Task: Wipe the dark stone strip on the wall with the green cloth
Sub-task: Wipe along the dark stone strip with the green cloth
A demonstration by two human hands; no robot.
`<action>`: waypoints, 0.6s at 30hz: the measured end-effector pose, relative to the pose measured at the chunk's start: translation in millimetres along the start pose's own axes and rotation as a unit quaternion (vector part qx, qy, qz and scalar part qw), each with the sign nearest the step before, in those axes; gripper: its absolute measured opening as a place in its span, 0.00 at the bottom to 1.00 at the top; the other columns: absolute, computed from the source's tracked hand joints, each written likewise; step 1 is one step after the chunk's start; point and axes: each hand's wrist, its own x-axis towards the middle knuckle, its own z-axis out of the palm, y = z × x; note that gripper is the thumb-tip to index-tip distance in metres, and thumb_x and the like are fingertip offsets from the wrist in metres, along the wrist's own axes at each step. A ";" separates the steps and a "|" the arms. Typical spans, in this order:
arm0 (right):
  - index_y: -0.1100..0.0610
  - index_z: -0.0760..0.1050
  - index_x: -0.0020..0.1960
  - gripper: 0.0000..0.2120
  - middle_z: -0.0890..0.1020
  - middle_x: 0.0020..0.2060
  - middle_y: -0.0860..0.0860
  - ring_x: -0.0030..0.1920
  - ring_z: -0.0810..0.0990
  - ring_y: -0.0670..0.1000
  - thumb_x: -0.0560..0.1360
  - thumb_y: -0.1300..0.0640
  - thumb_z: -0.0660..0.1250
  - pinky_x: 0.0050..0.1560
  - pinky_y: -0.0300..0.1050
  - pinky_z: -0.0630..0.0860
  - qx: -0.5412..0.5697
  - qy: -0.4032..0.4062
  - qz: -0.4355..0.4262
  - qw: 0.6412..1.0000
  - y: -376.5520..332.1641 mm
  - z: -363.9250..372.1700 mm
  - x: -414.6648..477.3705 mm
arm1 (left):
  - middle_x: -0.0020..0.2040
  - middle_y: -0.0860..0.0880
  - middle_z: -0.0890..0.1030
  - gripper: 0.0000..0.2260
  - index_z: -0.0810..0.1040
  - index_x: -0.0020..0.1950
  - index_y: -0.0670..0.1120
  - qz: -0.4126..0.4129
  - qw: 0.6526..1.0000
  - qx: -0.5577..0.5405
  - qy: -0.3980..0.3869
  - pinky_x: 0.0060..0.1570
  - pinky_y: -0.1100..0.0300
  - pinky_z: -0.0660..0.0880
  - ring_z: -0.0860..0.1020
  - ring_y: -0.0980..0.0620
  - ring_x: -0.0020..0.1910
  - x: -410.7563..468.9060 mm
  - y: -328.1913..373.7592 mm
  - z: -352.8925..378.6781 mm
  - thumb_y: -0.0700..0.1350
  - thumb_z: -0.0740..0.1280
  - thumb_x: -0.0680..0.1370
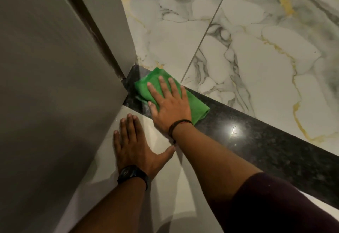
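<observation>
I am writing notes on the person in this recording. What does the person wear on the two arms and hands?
Both hands are bare, without gloves or rings that I can see. The left hand has a black watch with a wide band on its wrist. The right hand has a thin dark cord bracelet with a small red part. A dark maroon sleeve covers the right upper forearm; no left sleeve shows.
</observation>
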 end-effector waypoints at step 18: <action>0.39 0.48 0.75 0.27 0.51 0.78 0.50 0.76 0.48 0.57 0.78 0.41 0.50 0.72 0.66 0.46 0.014 -0.004 0.063 0.998 14.8 -2.7 -18.4 | 0.79 0.41 0.56 0.63 0.47 0.79 0.41 0.002 1.000 0.020 0.014 0.75 0.44 0.48 0.51 0.43 0.77 0.8 -2.0 7.7 0.84 0.50 0.57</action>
